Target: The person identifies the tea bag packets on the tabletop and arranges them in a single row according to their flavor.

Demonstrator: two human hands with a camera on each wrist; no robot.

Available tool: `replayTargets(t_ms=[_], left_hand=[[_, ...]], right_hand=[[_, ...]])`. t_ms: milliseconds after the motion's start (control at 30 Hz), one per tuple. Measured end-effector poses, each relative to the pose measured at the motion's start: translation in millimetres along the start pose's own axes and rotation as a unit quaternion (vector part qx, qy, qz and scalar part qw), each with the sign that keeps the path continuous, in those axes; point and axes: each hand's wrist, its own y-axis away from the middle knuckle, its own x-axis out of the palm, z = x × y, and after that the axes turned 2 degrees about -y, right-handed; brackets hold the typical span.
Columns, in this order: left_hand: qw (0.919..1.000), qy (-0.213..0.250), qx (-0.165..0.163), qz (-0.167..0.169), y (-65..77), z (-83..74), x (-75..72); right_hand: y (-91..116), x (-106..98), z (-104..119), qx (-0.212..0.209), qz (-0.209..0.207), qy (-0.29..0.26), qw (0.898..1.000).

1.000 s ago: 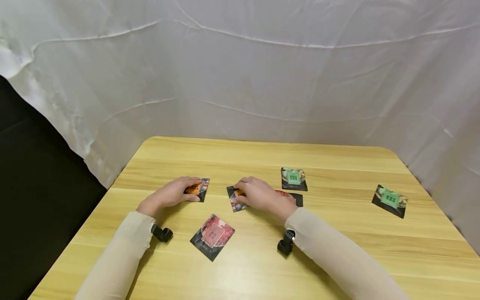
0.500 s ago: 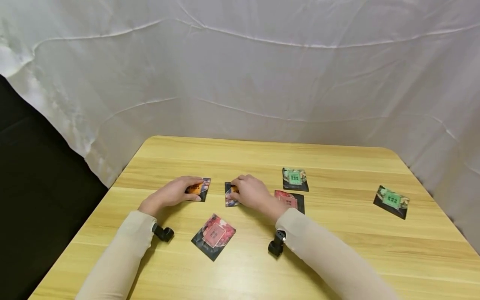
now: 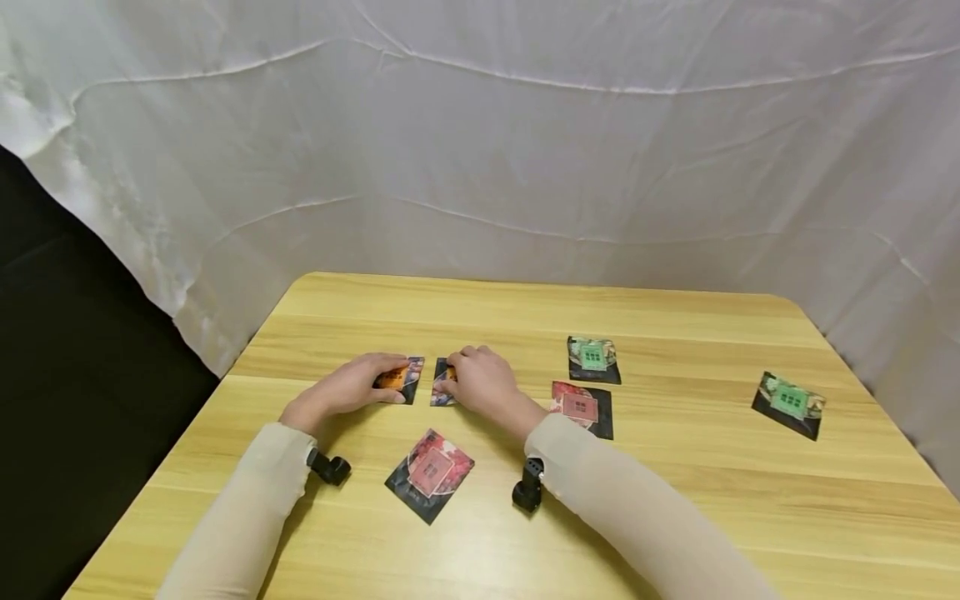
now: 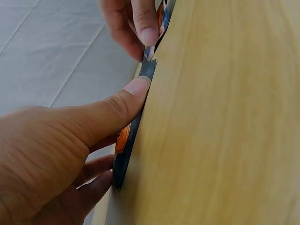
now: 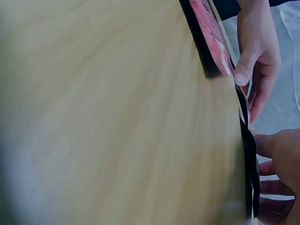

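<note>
My left hand (image 3: 348, 386) holds a flat black sachet (image 3: 412, 373) with an orange label against the table, thumb at its near edge and fingers at the far edge. Just to the right, my right hand (image 3: 486, 382) grips a second orange-labelled sachet (image 3: 439, 393) between thumb and fingers, covering most of it. A narrow gap separates the two in the head view. From the left wrist, the thumb (image 4: 119, 105) lies along the sachet's dark edge. In the right wrist view, the right-hand sachet (image 5: 250, 159) looks slightly bent.
A red-labelled sachet (image 3: 431, 475) lies in front, between the forearms. Another red one (image 3: 583, 408) is right of my right hand, below a green-labelled sachet (image 3: 593, 359). A second green one (image 3: 789, 403) lies far right. A pale curtain (image 3: 480, 167) hangs behind the wooden table (image 3: 675, 517).
My right hand has moved left with its orange-labelled sachet, turning it straighter and bringing it close to the other. More of the right red sachet shows. My left hand has stayed in place.
</note>
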Motion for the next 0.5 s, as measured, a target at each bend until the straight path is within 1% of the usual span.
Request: replayTargets(t_ms=[200, 500], left_hand=[[1.0, 0.001, 0.003, 0.003, -0.3, 0.0, 0.5], [1.0, -0.004, 0.0, -0.002, 0.5, 1.0, 0.5]], right_hand=[[-4.6, 3.2, 10.0, -0.003, -0.012, 0.013, 1.0], [-8.8, 6.4, 19.5, 0.003, -0.015, 0.003, 1.0]])
